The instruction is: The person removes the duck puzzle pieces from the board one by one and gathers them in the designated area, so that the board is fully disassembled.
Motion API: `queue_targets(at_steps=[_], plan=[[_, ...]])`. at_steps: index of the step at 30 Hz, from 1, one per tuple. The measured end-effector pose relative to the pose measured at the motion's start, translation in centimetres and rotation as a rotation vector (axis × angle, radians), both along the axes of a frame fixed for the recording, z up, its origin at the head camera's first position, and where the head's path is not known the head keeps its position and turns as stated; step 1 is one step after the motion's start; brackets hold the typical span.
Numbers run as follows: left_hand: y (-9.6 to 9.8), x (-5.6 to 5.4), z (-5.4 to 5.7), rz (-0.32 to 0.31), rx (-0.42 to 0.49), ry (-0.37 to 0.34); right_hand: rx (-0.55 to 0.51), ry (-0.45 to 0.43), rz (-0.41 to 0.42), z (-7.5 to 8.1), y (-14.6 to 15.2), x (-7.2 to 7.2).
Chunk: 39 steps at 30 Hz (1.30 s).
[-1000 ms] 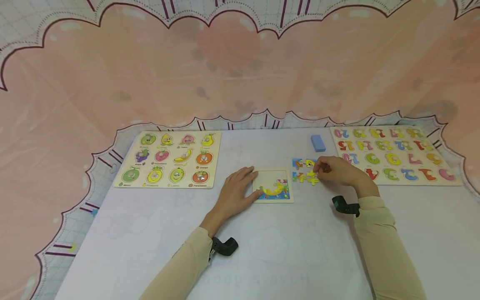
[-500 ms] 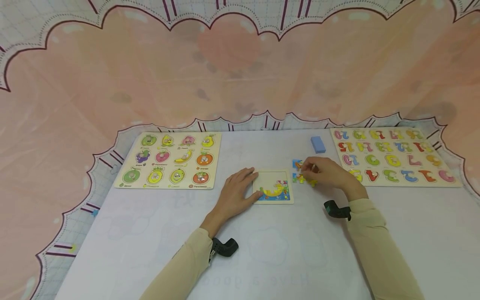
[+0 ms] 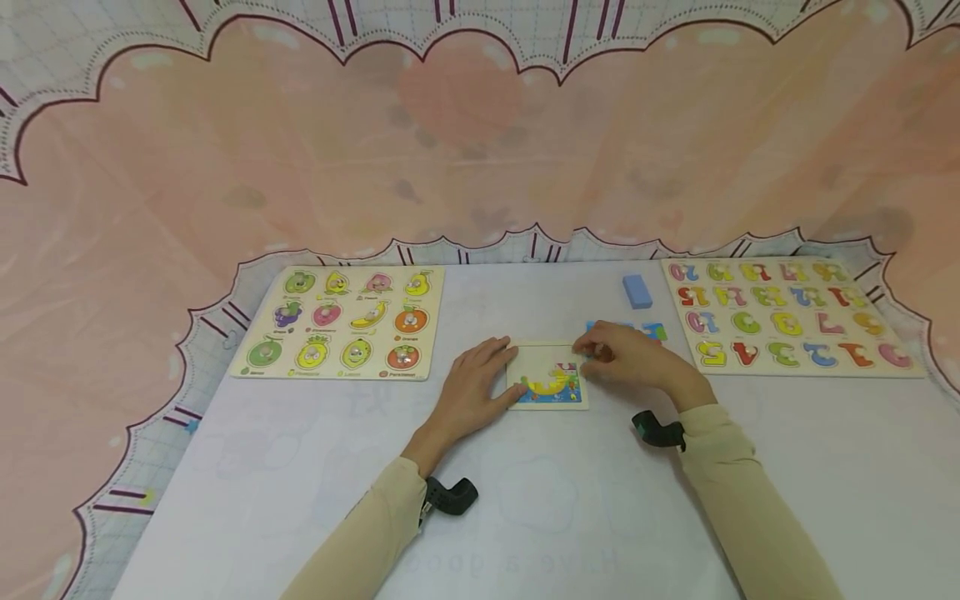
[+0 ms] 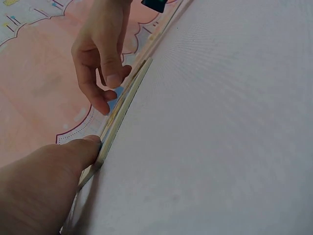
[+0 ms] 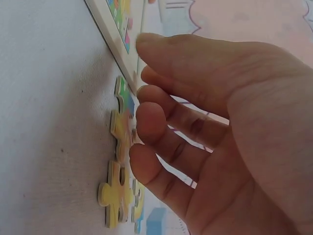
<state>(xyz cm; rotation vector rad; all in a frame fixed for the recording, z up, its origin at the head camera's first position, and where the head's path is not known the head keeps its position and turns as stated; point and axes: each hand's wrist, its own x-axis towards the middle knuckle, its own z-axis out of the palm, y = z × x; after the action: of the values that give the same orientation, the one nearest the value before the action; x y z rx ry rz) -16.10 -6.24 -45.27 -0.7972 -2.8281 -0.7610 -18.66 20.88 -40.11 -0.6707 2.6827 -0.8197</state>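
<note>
On the white table between a fruit board, its captions too small to read, and a number board, we see the small jigsaw tray showing a yellow banana on blue. Our left hand rests flat on the tray's left edge, fingers straight, while our right hand, loosely curled and pinching nothing we can see, has moved left from the loose pieces to the tray's right edge.

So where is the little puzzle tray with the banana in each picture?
Head: the small puzzle tray lies mid-table between both hands.
Left wrist: seen edge-on, running diagonally from the left hand's thumb upward.
Right wrist: its corner shows at the top, above the fingers.
Shared landmark: the right hand.
</note>
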Motion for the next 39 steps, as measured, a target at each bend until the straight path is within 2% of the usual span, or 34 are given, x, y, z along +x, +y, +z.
queue_targets(at_steps=[15, 27, 33, 36, 39], plan=[[0.1, 0.0, 0.1, -0.003, -0.011, -0.006, 0.019, -0.022, 0.026, -0.2, -0.7, 0.4], [0.0, -0.1, 0.3, -0.009, -0.008, 0.000, 0.009, 0.004, 0.052, -0.3, -0.8, 0.4], [0.2, 0.1, 0.4, -0.008, -0.041, 0.047, -0.005, 0.030, 0.045, -0.4, -1.0, 0.2], [0.9, 0.6, 0.7, -0.046, -0.059, 0.115, -0.008, 0.048, 0.041, -0.5, -1.2, 0.1], [2.1, 1.6, 1.1, -0.143, -0.066, 0.174, -0.014, 0.056, 0.035, -0.6, -1.2, 0.0]])
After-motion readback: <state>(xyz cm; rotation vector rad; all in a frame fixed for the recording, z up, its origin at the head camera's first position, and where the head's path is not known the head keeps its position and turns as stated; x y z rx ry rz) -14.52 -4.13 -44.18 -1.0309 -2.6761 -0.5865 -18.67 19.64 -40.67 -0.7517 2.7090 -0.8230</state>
